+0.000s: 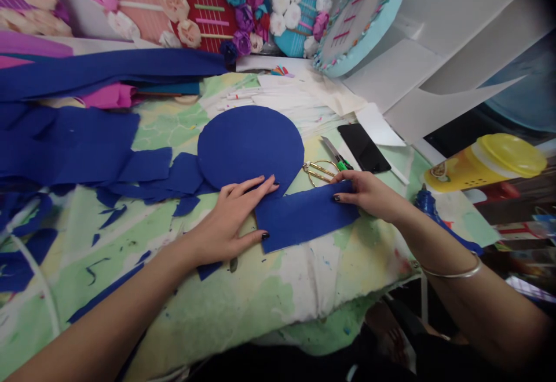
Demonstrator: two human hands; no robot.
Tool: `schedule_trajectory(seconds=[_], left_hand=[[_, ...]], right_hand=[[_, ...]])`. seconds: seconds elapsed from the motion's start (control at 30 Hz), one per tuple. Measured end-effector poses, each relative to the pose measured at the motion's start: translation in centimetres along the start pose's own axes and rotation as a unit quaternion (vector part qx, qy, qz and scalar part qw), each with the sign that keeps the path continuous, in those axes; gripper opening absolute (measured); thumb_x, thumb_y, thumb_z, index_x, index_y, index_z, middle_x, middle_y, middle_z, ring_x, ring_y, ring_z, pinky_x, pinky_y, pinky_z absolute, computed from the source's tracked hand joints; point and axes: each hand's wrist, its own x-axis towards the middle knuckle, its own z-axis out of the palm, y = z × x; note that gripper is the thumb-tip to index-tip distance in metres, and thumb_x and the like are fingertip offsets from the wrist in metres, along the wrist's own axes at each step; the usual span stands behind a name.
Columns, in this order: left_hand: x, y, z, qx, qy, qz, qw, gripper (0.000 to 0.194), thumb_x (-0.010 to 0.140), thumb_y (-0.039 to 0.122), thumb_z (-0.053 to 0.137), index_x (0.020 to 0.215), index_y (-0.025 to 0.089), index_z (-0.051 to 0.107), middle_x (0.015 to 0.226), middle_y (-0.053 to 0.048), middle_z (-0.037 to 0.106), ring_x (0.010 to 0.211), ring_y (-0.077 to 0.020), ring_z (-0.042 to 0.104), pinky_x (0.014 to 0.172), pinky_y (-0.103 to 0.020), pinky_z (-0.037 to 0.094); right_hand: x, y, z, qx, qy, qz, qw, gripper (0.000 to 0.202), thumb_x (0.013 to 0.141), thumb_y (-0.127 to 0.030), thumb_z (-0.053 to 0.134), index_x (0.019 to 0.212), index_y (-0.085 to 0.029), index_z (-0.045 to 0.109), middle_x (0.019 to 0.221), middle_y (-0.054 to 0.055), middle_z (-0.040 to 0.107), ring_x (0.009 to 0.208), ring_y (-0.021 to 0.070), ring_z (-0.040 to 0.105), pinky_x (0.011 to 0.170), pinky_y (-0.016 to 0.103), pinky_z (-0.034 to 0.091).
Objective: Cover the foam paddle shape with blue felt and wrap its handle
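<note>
A dark blue rectangular piece (306,214) lies on the cloth-covered table below a round blue piece (249,144). My left hand (234,211) rests with fingers apart, its fingertips at the lower edge of the round piece and its thumb on the left end of the rectangle. At the right end, my right hand (362,193) pinches the rectangle between thumb and fingers. Just above that hand are gold wire-like pieces (321,172) and a cutter knife with a green part (336,153).
A black phone (364,147) lies behind my right hand, with a yellow lidded container (482,164) and a blue glue gun (428,202) at the right. Blue scraps (65,144) cover the left side. Flower-decorated boards (208,8) stand at the back.
</note>
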Motion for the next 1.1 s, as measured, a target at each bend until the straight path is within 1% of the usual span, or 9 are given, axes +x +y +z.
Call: schedule_trajectory(seconds=[0.13, 0.23, 0.3, 0.43, 0.6, 0.83, 0.9, 1.0, 1.1], left_hand=[[0.0, 0.0, 0.0, 0.001, 0.002, -0.001, 1.000, 0.084, 0.083, 0.033, 0.061, 0.150, 0.027, 0.011, 0.150, -0.007, 0.038, 0.139, -0.0285, 0.028, 0.109, -0.045, 0.024], [0.0, -0.2, -0.2, -0.015, 0.007, 0.001, 1.000, 0.069, 0.089, 0.032, 0.055, 0.148, 0.029, 0.020, 0.150, -0.006, 0.037, 0.139, -0.0270, 0.030, 0.109, -0.044, 0.025], [0.0, -0.3, -0.2, -0.035, 0.035, -0.006, 0.999, 0.061, 0.092, 0.030, 0.051, 0.147, 0.030, 0.025, 0.147, -0.006, 0.043, 0.137, -0.0244, 0.035, 0.108, -0.042, 0.028], [0.4, -0.2, 0.4, -0.049, 0.105, -0.041, 0.992, 0.059, 0.090, 0.026, 0.055, 0.144, 0.028, 0.032, 0.135, -0.005, 0.057, 0.129, -0.0212, 0.046, 0.104, -0.041, 0.035], [0.9, 0.0, 1.0, -0.046, 0.150, -0.052, 0.986, 0.051, 0.091, 0.015, 0.047, 0.140, 0.027, 0.040, 0.125, -0.004, 0.064, 0.124, -0.0194, 0.051, 0.102, -0.043, 0.039], [0.6, -0.4, 0.8, -0.088, 0.134, -0.048, 0.986, 0.047, 0.093, 0.010, 0.034, 0.135, 0.025, 0.047, 0.129, -0.005, 0.061, 0.128, -0.0185, 0.048, 0.105, -0.045, 0.037], [0.6, -0.4, 0.8, -0.085, 0.132, -0.052, 0.986, 0.045, 0.094, 0.015, 0.036, 0.136, 0.025, 0.047, 0.129, -0.006, 0.062, 0.128, -0.0194, 0.048, 0.105, -0.045, 0.037], [0.7, -0.2, 0.8, -0.048, 0.121, -0.049, 0.990, 0.045, 0.091, 0.020, 0.049, 0.136, 0.024, 0.046, 0.132, -0.007, 0.059, 0.128, -0.0218, 0.048, 0.104, -0.046, 0.038], [0.8, -0.1, 0.9, -0.023, 0.108, -0.043, 0.993, 0.047, 0.091, 0.017, 0.048, 0.137, 0.025, 0.045, 0.135, -0.007, 0.056, 0.128, -0.0216, 0.048, 0.102, -0.045, 0.038]], right_hand=[[0.0, 0.0, 0.0, -0.007, 0.005, 0.004, 1.000, 0.024, 0.073, -0.033, 0.066, 0.094, -0.020, 0.061, 0.066, 0.000, 0.052, 0.060, 0.0159, 0.050, 0.052, 0.028, 0.038], [0.0, -0.2, 0.0, -0.010, 0.006, 0.005, 1.000, 0.024, 0.073, -0.031, 0.066, 0.094, -0.020, 0.061, 0.064, -0.001, 0.050, 0.058, 0.0147, 0.048, 0.051, 0.028, 0.037], [-0.1, -0.3, 0.0, -0.015, 0.006, 0.005, 1.000, 0.024, 0.074, -0.030, 0.066, 0.094, -0.019, 0.061, 0.063, -0.002, 0.048, 0.057, 0.0135, 0.045, 0.051, 0.027, 0.035], [0.0, -0.2, 0.0, -0.024, 0.009, 0.004, 1.000, 0.025, 0.073, -0.029, 0.066, 0.096, -0.019, 0.061, 0.062, -0.003, 0.046, 0.056, 0.0127, 0.043, 0.050, 0.027, 0.033], [0.1, 0.1, 0.0, -0.024, 0.004, 0.006, 1.000, 0.026, 0.073, -0.031, 0.066, 0.095, -0.019, 0.061, 0.065, -0.002, 0.050, 0.058, 0.0141, 0.047, 0.052, 0.027, 0.037], [0.0, -0.2, 0.0, -0.032, 0.003, 0.002, 0.999, 0.026, 0.073, -0.031, 0.066, 0.096, -0.019, 0.061, 0.066, -0.001, 0.050, 0.058, 0.0141, 0.046, 0.052, 0.028, 0.036], [0.0, -0.3, 0.0, -0.037, 0.004, -0.004, 0.999, 0.027, 0.074, -0.030, 0.065, 0.097, -0.018, 0.062, 0.066, -0.001, 0.050, 0.058, 0.0139, 0.046, 0.052, 0.027, 0.035], [0.0, -0.4, 0.0, -0.037, 0.003, -0.001, 0.999, 0.026, 0.074, -0.029, 0.065, 0.097, -0.018, 0.062, 0.064, -0.002, 0.048, 0.057, 0.0133, 0.044, 0.051, 0.027, 0.034], [0.1, -0.4, -0.1, -0.031, -0.002, 0.005, 0.999, 0.026, 0.073, -0.029, 0.065, 0.096, -0.018, 0.061, 0.062, -0.003, 0.045, 0.055, 0.0127, 0.043, 0.050, 0.026, 0.032]])
